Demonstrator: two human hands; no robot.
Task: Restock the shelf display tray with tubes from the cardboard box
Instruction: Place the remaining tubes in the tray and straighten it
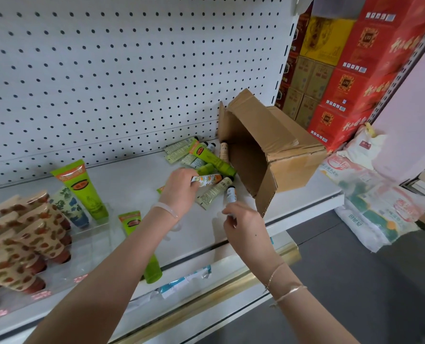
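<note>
Tubes (211,158) judged light, soft-walled, slick: left hand (181,187) grips floral tube (207,180), right hand (243,224) pinches white tube (230,194) by its tail near shelf (136,175) front edge; mid-body hold safest.

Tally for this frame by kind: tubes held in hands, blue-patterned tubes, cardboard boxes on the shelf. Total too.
Tubes in hand: 2, an orange-flowered tube in the left hand and a white black-capped tube in the right hand
Blue-patterned tube: 1
Cardboard box: 1
Total: 4
</note>
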